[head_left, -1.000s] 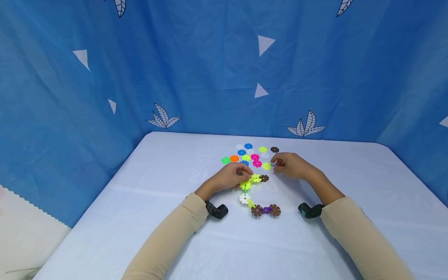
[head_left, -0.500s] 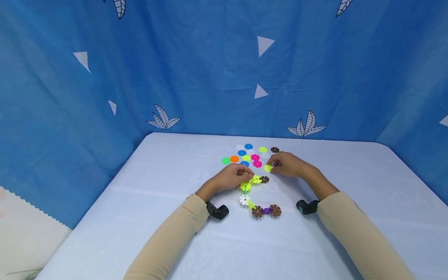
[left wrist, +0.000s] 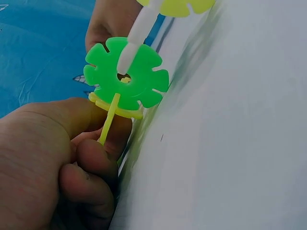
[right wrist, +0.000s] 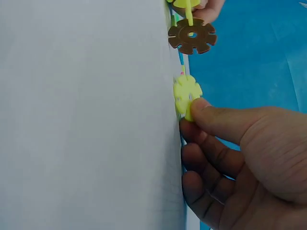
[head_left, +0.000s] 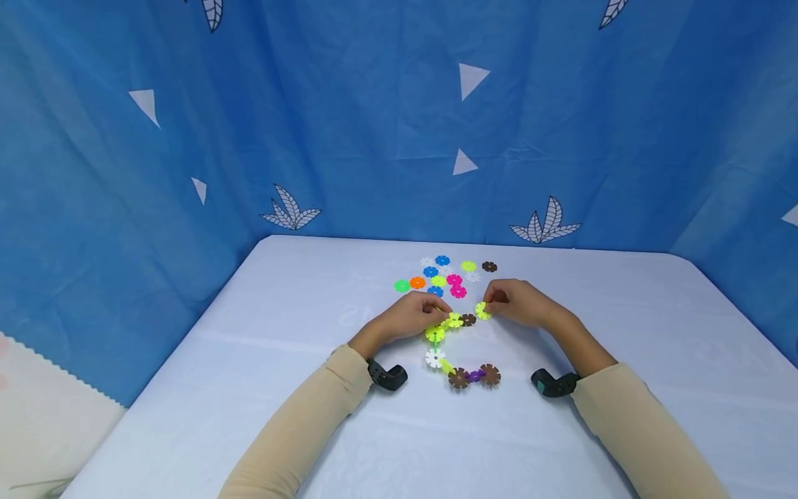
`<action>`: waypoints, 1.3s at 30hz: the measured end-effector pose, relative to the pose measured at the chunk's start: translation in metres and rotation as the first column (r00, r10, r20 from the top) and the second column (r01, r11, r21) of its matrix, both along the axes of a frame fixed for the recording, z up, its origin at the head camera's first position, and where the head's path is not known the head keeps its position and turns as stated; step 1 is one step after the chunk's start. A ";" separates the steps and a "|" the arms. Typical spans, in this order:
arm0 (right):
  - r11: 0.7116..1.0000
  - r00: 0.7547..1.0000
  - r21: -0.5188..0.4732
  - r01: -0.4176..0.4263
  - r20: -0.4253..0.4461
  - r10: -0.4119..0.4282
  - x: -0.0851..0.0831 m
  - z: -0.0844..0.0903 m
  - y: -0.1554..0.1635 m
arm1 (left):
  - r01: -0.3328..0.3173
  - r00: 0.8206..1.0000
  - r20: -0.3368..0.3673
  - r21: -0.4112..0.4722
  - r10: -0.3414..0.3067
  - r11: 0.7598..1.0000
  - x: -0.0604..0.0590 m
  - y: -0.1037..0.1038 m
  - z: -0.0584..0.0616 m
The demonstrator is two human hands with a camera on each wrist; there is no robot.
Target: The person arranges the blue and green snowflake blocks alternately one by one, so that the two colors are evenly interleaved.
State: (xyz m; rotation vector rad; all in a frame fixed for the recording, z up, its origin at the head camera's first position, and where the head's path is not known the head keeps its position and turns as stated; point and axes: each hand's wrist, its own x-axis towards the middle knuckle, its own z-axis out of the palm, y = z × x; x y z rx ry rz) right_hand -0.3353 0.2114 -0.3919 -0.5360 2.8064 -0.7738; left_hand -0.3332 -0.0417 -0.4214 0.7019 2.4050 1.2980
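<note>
A C-shaped chain of interlocked snowflake discs lies between the hands in the head view. Its upper end is a brown disc (right wrist: pixel 204 36); yellow discs, a green disc (left wrist: pixel 148 72), a white disc (head_left: pixel 435 358), and a purple disc (head_left: pixel 476 375) between two brown ones follow. My left hand (head_left: pixel 411 315) grips the chain at a yellow disc near its upper end. My right hand (head_left: pixel 520 303) pinches a loose yellow snowflake disc (right wrist: pixel 186 91) between thumb and index finger. That disc stands on edge, a short gap from the chain's brown end disc.
Loose discs lie spread behind the hands, among them a green disc (head_left: pixel 402 285), an orange disc (head_left: pixel 417 283), a pink disc (head_left: pixel 458 292) and a dark brown disc (head_left: pixel 489 266). A white cloth covers the table (head_left: pixel 374 443). A blue curtain (head_left: pixel 374 125) hangs behind it.
My right hand has picked up the yellow disc from the edge of the loose discs and brought it nearer the chain's brown end. The left hand stays nearly still.
</note>
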 end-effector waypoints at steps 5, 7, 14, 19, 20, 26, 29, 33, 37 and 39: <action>0.996 0.998 -0.085 0.005 0.058 0.000 0.005 -0.003 0.003 | -0.002 1.000 -0.003 -0.013 0.002 1.000 0.001 0.000 0.001; 0.993 0.995 -0.120 0.012 0.101 0.000 0.005 -0.002 0.004 | -0.002 1.000 -0.010 -0.013 0.002 1.000 0.002 0.000 0.001; 0.958 0.937 -0.247 0.144 0.345 -0.052 0.008 -0.003 0.008 | -0.005 1.000 -0.011 -0.011 0.005 1.000 0.002 -0.002 0.000; 0.924 0.894 -0.311 0.221 0.444 -0.065 0.009 -0.007 0.008 | 0.006 1.000 -0.003 0.000 -0.006 1.000 0.003 -0.002 -0.002; 0.917 0.888 -0.323 0.232 0.455 -0.064 0.009 -0.007 0.008 | 0.007 1.000 -0.002 0.002 -0.007 1.000 0.003 -0.002 -0.002; 0.893 0.877 -0.373 0.252 0.478 -0.048 0.009 -0.009 0.007 | -0.007 1.000 -0.011 0.000 0.007 1.000 0.002 -0.002 -0.002; 0.895 0.872 -0.368 0.253 0.486 -0.047 0.009 -0.008 0.007 | -0.001 1.000 -0.010 0.010 0.001 1.000 0.002 -0.002 -0.001; 0.898 0.871 -0.365 0.244 0.490 -0.037 0.010 -0.008 0.008 | 0.004 1.000 -0.003 0.023 -0.004 1.000 0.002 -0.001 -0.001; 0.897 0.872 -0.382 0.220 0.489 -0.006 0.011 -0.007 0.007 | -0.002 1.000 0.001 0.025 0.002 1.000 0.002 -0.001 -0.002; 0.896 0.872 -0.390 0.213 0.489 0.006 0.011 -0.007 0.006 | -0.007 1.000 -0.001 0.022 0.007 1.000 0.002 -0.002 -0.002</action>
